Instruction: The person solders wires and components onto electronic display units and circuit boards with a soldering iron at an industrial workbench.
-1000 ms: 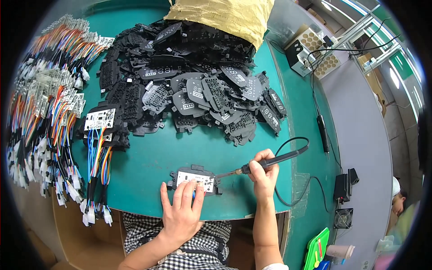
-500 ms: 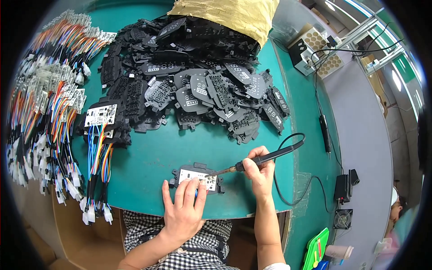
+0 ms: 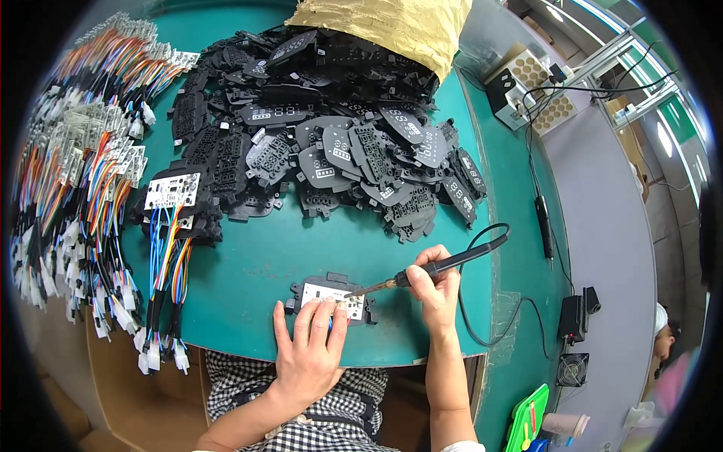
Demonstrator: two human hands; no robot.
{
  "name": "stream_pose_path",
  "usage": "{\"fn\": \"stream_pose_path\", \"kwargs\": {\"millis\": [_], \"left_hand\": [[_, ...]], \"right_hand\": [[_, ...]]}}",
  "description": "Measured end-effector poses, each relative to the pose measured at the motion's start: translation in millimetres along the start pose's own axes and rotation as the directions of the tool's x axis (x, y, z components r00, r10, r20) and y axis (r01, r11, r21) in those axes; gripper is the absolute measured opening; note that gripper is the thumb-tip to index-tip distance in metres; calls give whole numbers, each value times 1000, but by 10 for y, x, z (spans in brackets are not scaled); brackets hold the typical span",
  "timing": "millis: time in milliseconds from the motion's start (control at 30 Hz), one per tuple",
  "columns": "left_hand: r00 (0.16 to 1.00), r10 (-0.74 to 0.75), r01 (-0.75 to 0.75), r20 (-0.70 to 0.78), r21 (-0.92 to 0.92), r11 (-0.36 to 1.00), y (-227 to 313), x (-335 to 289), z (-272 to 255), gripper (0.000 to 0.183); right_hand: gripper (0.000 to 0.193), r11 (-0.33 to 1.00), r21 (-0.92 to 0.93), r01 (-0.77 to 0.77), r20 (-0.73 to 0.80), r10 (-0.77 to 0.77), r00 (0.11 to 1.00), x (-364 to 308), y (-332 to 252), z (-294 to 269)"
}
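A white circuit board [image 3: 322, 291] lies on a black plastic housing [image 3: 337, 278] near the table's front edge. The fingers of my left hand [image 3: 310, 354] press down on the board's near edge, with its thumb tucked under and mostly hidden. A bit of blue wire shows between those fingers. My right hand [image 3: 434, 297] is closed round the black handle of a soldering iron [image 3: 459, 258]. The iron slants down to the left, and its tip reaches the right part of the board; whether it touches cannot be made out.
Black housings [image 3: 346, 154] are heaped at the back beside a yellow bag [image 3: 392, 30]. Wired boards [image 3: 90, 162] crowd the left, and another wired board [image 3: 172, 191] rests on stacked housings. The iron's cord loops right, near a black pen-shaped tool [image 3: 544, 226], small fan [image 3: 572, 369] and green tray [image 3: 529, 418].
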State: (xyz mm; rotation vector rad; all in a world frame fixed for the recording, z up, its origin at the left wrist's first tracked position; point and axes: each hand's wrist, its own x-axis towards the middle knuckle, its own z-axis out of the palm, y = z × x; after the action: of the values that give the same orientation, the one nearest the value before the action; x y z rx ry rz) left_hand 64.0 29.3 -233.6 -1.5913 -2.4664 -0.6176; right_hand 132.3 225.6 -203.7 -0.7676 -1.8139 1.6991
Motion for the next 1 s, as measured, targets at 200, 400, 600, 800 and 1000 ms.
{"fn": "stream_pose_path", "kwargs": {"millis": [200,400,600,800,1000], "left_hand": [[1000,-19,19,-3,-25,999,18,12,-19,59],[999,-36,36,-22,-36,999,22,15,-14,62],[999,-33,32,-26,-27,999,29,29,-16,62],[999,-35,34,-26,-19,999,17,16,-7,64],[1000,-6,6,9,-28,1000,4,13,-38,57]], "right_hand": [[21,1000,-3,6,-3,-6,1000,1,-10,2],[22,1000,-15,16,3,-16,1000,1,-17,2],[21,999,-32,23,-2,-23,1000,3,-32,5],[21,999,-42,35,-10,-36,999,1,-35,26],[20,998,-15,69,-16,-69,997,-21,-23,6]]}}
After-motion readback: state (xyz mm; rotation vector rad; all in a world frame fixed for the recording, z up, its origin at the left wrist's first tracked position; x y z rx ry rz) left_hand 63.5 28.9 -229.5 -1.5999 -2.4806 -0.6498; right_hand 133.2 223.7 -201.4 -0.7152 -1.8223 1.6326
